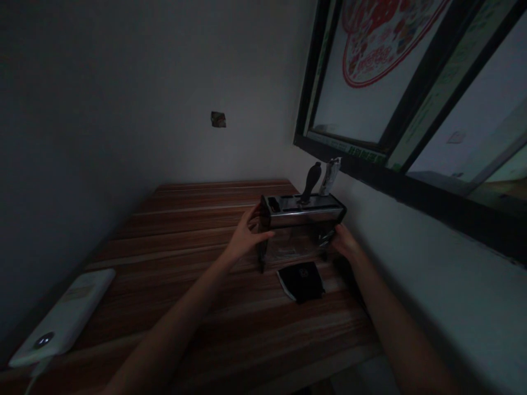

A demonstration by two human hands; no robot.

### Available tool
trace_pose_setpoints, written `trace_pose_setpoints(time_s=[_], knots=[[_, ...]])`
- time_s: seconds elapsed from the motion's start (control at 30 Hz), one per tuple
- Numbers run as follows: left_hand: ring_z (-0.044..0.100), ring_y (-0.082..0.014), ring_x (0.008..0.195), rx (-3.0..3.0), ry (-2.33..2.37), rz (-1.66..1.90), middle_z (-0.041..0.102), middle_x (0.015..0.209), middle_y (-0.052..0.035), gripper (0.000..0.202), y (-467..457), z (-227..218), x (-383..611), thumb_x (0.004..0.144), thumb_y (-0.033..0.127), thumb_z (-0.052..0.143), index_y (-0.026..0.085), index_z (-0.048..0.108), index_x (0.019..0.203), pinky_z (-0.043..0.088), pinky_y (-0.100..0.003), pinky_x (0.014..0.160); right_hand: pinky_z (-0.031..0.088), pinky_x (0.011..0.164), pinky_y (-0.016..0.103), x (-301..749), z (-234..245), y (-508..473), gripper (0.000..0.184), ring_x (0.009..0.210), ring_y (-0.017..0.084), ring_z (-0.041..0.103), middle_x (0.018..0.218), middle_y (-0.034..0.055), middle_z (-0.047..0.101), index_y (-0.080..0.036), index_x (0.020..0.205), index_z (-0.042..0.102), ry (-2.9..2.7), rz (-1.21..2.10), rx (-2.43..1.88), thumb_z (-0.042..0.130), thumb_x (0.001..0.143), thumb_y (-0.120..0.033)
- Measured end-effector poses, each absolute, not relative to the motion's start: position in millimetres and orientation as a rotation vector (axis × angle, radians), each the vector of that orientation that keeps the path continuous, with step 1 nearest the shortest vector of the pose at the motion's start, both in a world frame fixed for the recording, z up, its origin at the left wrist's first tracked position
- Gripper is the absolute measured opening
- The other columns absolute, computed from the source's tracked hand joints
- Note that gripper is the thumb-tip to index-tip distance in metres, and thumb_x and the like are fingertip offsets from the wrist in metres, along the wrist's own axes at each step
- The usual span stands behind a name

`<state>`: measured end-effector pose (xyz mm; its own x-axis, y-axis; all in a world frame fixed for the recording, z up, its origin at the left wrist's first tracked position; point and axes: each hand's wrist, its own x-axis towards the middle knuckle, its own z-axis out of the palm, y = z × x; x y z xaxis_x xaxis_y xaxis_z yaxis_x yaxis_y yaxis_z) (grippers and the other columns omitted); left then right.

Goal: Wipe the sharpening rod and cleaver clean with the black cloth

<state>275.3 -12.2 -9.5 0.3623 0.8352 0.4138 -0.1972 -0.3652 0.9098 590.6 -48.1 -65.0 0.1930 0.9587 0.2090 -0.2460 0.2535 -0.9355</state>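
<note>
A metal knife block [302, 219] with a slotted top and clear sides stands on the wooden table [197, 258] near the right wall. A dark knife handle [312, 181] and a lighter wrapped handle [331, 175] stick up from its slots. My left hand [247, 236] grips the block's left end, thumb on its front. My right hand [345, 244] holds the block's right end, fingers curled against it. A small dark packet [302, 281] lies on the table just in front of the block, between my forearms.
A white power bank [61, 321] with a cable lies at the table's front left. A grey wall runs behind and to the right. A dark-framed window [411, 109] with a red paper cutout is above right. The room is dim.
</note>
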Motion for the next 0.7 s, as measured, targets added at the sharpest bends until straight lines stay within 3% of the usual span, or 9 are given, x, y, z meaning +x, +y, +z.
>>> trace_pose_setpoints(time_s=[0.43, 0.7], knots=[[0.048, -0.0224, 0.113, 1.582, 0.585, 1.226, 0.041, 0.132, -0.0131, 0.08, -14.1, -6.9, 274.9, 0.056, 0.026, 0.078, 0.02, 0.038, 0.126, 0.037, -0.038, 0.097, 0.052, 0.071, 0.032, 585.5, -63.5, -48.2, 0.049, 0.077, 0.019, 0.065, 0.087, 0.0013, 0.07, -0.023, 0.094, 0.062, -1.014, 0.984, -0.94, 0.069, 0.058, -0.054], [0.04, -0.0252, 0.121, 1.705, 0.625, 1.209, 0.037, 0.135, -0.0131, 0.08, -15.0, -7.9, 273.6, 0.062, 0.035, 0.074, 0.022, 0.032, 0.13, 0.034, -0.04, 0.099, 0.049, 0.078, 0.027, 577.6, -63.5, -55.6, 0.047, 0.083, 0.015, 0.064, 0.092, -0.0021, 0.068, -0.026, 0.096, 0.061, -0.959, 0.771, -0.94, 0.07, 0.058, -0.052]])
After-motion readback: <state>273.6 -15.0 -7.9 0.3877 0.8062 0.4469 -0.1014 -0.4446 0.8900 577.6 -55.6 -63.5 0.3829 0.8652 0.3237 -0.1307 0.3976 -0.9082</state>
